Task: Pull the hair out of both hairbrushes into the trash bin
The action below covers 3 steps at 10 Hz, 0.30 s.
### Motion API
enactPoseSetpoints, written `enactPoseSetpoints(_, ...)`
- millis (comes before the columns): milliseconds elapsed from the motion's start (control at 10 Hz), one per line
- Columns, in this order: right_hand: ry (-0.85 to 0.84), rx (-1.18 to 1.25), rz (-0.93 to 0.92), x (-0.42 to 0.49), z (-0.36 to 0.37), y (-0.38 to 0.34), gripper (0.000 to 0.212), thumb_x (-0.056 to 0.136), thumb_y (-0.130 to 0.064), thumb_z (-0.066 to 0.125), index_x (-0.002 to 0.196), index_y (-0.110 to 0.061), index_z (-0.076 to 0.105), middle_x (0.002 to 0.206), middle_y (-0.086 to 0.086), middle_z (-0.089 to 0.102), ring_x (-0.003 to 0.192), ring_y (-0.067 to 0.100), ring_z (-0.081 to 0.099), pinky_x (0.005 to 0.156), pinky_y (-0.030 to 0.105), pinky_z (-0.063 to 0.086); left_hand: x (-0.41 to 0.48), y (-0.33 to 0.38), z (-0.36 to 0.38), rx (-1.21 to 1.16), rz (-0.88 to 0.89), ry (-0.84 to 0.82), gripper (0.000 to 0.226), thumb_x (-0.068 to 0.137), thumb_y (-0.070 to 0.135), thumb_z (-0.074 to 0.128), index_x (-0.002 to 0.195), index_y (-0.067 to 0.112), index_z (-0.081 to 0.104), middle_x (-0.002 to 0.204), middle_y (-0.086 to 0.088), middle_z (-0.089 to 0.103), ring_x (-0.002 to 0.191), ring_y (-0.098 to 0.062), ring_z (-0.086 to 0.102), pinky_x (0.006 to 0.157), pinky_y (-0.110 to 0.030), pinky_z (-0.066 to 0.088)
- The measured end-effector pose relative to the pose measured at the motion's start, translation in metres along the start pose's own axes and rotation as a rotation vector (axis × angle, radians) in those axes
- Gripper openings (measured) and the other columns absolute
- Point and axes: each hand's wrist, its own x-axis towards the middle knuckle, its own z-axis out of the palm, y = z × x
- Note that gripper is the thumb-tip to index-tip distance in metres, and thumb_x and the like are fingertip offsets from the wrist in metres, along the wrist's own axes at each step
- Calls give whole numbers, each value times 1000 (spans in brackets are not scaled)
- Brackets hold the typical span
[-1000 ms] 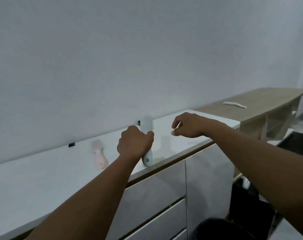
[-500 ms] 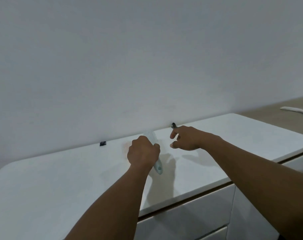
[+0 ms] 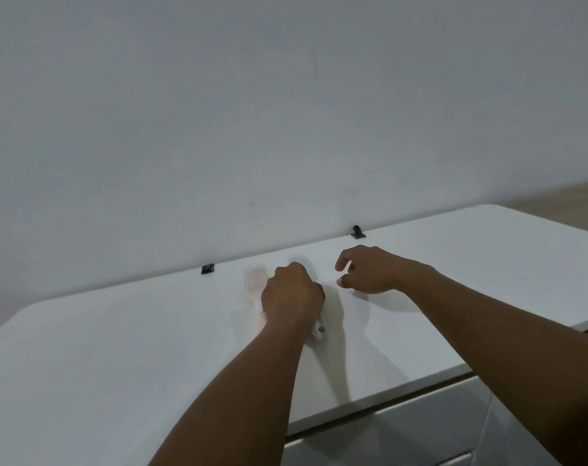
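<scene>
My left hand is closed around the middle of a white hairbrush with a teal dot on its handle end, low over the white countertop. Its bristle head pokes out beyond my knuckles toward the wall. A pink hairbrush lies on the counter just left of that hand, partly hidden by it. My right hand hovers to the right of the white brush, fingers loosely curled and apart, holding nothing. The trash bin is out of view.
Two small black clips sit where the counter meets the grey wall. White drawer fronts run below the counter's front edge. A wooden surface shows at the far right.
The view has swung left and up, so the bin and wooden shelf left the frame. My left hand has lowered the white brush toward the counter beside the pink one; my right hand stays close by.
</scene>
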Motion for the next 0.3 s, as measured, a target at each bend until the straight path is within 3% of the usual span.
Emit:
enactPoseSetpoints(100, 6, -10, 2, 0, 4, 6, 40, 94, -32, 62, 132, -21, 59, 130, 0, 59, 117, 21, 55, 88, 26, 39, 3, -2, 2, -2, 17, -10, 13, 94, 27, 58, 99, 15, 57, 109, -6, 64, 102, -30, 66, 70, -30, 40)
enactPoseSetpoints(200, -5, -28, 14, -6, 1, 6, 40, 94, -33, 62, 132, -21, 58, 134, 2, 59, 113, 20, 55, 88, 26, 38, 3, 0, -1, 10, 10, -31, 26, 95, 34, 58, 110, 13, 62, 114, -7, 64, 106, -30, 66, 72, -30, 41)
enactPoseSetpoints(300, 20, -27, 21, -13, -9, 1, 42, 94, -34, 62, 133, -21, 58, 136, 3, 58, 105, 18, 53, 87, 26, 38, 1, 8, -12, -7, 11, 1, 23, 96, 38, 56, 100, 15, 59, 112, -6, 65, 106, -31, 66, 72, -30, 40)
